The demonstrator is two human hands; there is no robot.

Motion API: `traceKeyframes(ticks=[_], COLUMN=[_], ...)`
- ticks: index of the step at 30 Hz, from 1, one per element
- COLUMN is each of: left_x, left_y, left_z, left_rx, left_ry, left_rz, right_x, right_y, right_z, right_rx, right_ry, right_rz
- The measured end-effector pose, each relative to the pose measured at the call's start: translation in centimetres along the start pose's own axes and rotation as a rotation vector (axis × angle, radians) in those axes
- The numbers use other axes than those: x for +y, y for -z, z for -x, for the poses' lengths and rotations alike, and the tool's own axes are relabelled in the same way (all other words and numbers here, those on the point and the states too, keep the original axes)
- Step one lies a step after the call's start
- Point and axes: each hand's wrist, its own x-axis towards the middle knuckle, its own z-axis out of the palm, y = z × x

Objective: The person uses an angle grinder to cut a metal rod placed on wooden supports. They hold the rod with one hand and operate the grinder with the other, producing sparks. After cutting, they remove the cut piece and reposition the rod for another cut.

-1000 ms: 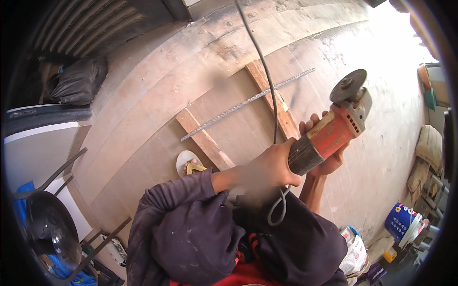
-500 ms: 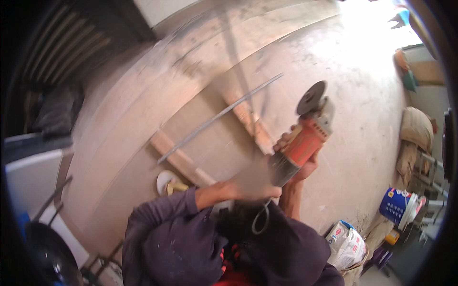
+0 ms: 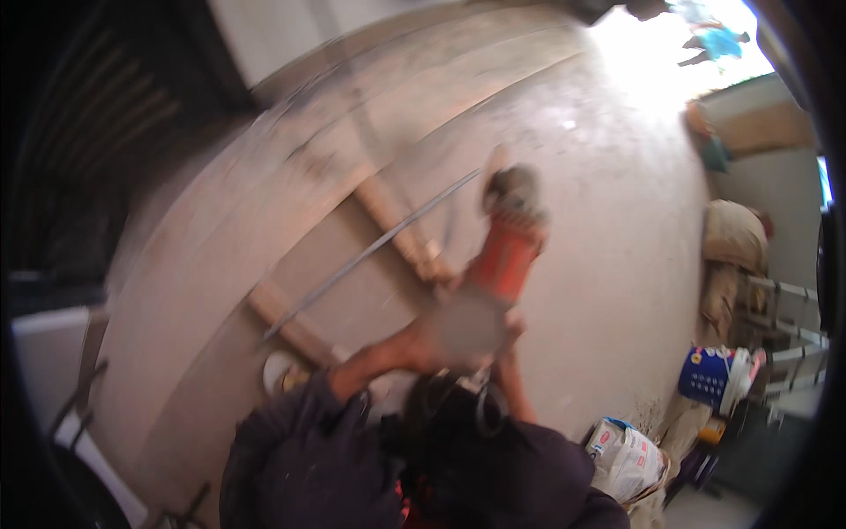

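Note:
A red angle grinder (image 3: 507, 256) is in front of me, its head and disc tipped toward the far side. My right hand (image 3: 515, 324) is closed round the body of the grinder from the right. My left hand (image 3: 427, 342) is closed at its rear end; a grey blur covers part of this hand and the grinder's back. The disc (image 3: 498, 160) is smeared and seen nearly edge-on. To the left of the grinder, a thin grey metal rod (image 3: 374, 249) lies across two wooden pieces, one farther off (image 3: 397, 225) and one nearer (image 3: 286, 322).
A white and yellow sandal (image 3: 284, 375) is by the nearer wood. At right are a white printed bag (image 3: 627, 463), a blue bucket (image 3: 709, 377), brown sacks (image 3: 736, 234) and a metal ladder-like frame (image 3: 784, 322). A white panel (image 3: 53, 339) stands at left.
The grinder has turned, so its disc shows nearly edge-on instead of face-on. Both hands have shifted with it, and my left hand is closer to its body. The whole view has shifted somewhat.

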Motion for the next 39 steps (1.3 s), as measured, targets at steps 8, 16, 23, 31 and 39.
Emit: traceKeyframes(ticks=[8, 16, 23, 31, 39], left_x=[-2.6, -11.0, -10.5, -10.1, -11.2], left_y=[9.4, 13.6, 15.2, 17.3, 17.1], left_z=[5.9, 9.4, 5.4, 3.1, 3.7], left_rx=[0.785, 0.543, 0.631, 0.7, 0.71], left_ry=[-0.223, 0.323, 0.134, 0.141, 0.121], left_rz=[-0.9, -1.124, -1.151, -1.197, -1.192], right_x=[-5.7, -3.9, -3.7, -4.3, -2.8], right_y=[-0.6, 2.6, 1.1, 0.3, 1.8], right_z=[-4.6, -6.2, -6.5, -7.9, -8.3], right_rx=[0.35, 0.319, 0.185, 0.06, -0.055], right_ry=[-0.152, -0.325, -0.223, -0.134, -0.343], right_rz=[0.301, 0.339, 1.002, 1.287, 1.001])
